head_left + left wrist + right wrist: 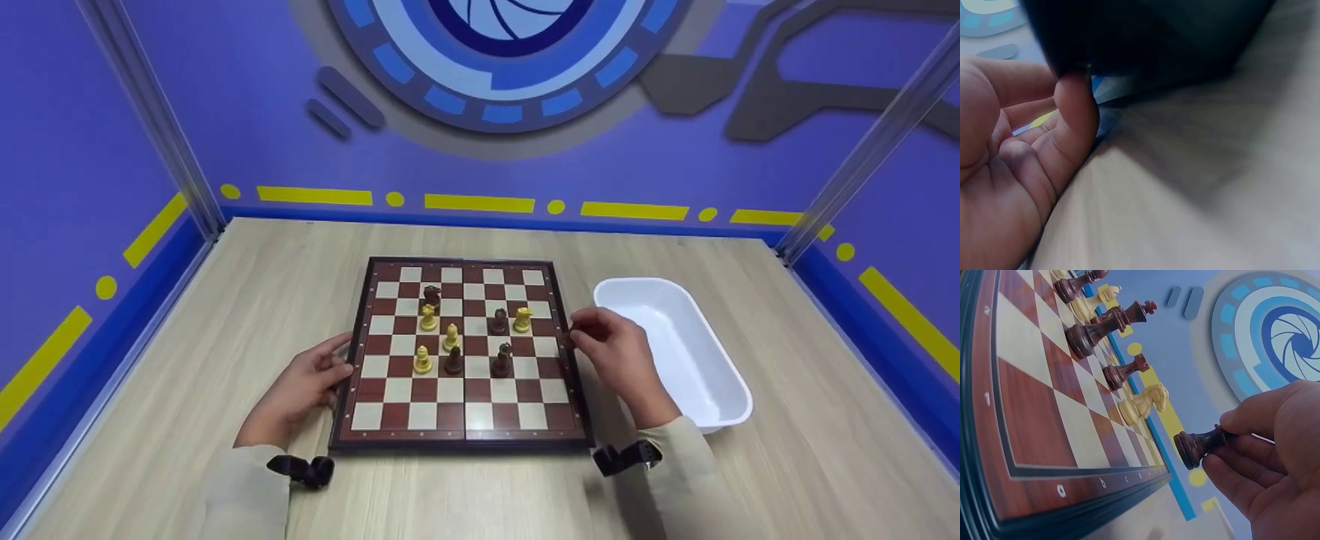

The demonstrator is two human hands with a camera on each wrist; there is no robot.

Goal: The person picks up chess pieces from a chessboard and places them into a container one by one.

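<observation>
My right hand [615, 356] pinches a dark brown chess piece [1199, 445] by its upper part, just off the board's right edge. The piece's base faces the board, and its top is hidden by the fingers. At the opposite side, my left hand [300, 382] grips the left edge of the chessboard [412, 416], fingertips against its dark side [1145, 39]. A cream knight [1143, 404] stands closest to my right hand, beside a dark rook [1123, 371]. Several other cream and dark pieces stand around the board's middle, including a tall dark piece [502, 361].
A white plastic tub [731, 375] sits right of the board, partly behind my right hand and forearm. The light wooden table [285, 255] meets a blue-purple wall at the back, with side panels left and right.
</observation>
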